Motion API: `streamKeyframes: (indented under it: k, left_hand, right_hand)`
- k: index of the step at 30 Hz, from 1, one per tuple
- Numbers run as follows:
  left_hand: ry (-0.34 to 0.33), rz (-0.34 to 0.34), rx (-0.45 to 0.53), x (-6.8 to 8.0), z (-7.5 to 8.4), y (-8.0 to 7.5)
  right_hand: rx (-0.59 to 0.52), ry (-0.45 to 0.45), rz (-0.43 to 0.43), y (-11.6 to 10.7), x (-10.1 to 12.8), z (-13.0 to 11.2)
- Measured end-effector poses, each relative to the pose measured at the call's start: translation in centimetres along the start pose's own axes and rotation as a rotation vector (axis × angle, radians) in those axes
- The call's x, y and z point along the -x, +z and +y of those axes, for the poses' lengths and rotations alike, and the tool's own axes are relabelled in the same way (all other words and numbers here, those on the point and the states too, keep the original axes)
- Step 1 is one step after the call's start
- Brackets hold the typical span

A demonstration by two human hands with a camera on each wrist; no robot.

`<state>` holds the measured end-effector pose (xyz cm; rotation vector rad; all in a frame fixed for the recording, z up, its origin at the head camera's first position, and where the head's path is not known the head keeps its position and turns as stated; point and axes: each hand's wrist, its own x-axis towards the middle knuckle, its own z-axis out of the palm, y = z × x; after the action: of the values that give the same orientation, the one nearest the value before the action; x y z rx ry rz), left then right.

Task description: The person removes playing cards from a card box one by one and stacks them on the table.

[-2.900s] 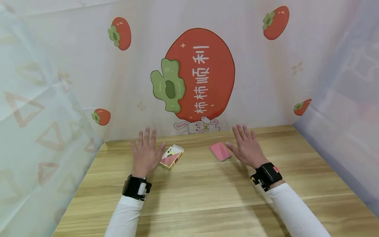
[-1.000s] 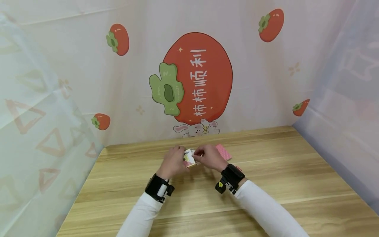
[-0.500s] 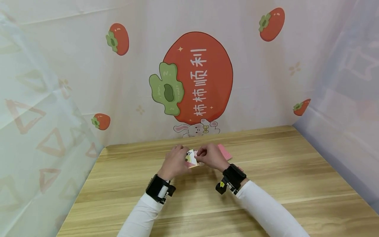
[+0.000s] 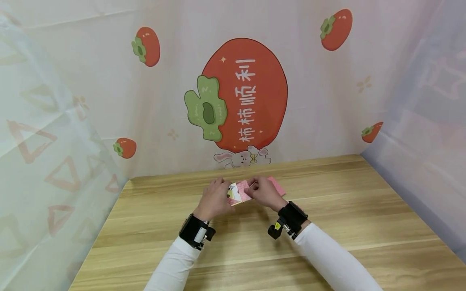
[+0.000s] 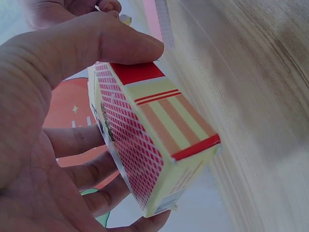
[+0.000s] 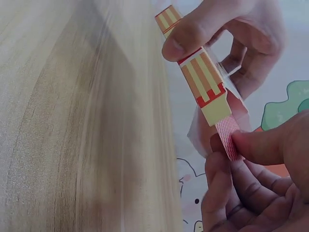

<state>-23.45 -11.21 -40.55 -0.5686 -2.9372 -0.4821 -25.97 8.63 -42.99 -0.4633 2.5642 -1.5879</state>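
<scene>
My left hand (image 4: 214, 199) grips a playing-card box (image 5: 128, 140), thumb on its narrow striped side and fingers across the opposite side. Red-and-white patterned playing cards (image 6: 227, 137) stick partway out of the box's open end, on the right in the head view. The thumb and fingers of my right hand (image 4: 265, 192) pinch the outer end of those cards. A clear plastic flap (image 6: 199, 130) hangs by the box opening in the right wrist view. Behind my right hand lies a second pink-backed deck (image 4: 278, 186), partly covered by it.
The wood-grain table (image 4: 233, 250) stretches out under both arms. A white cloth (image 4: 167, 101) printed with persimmons and a rabbit stands along the back edge, with pale cloth on the left and right sides.
My hands have come together from lying apart on the table. The left took up the box, and the right has pulled cards partway out toward the right. The second deck stays put.
</scene>
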Motion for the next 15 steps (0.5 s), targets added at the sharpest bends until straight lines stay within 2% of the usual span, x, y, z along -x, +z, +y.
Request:
streamKeyframes:
  k: [8,15]
  left_hand:
    - [-0.043,0.007,0.002,0.08,-0.08,-0.13]
    - [-0.054,0.006,0.000,0.26,-0.11,-0.17]
  right_hand:
    - [-0.119,0.056,0.028,-0.16,-0.14,-0.09]
    - [-0.126,0.068,0.022,-0.27,0.09,-0.75]
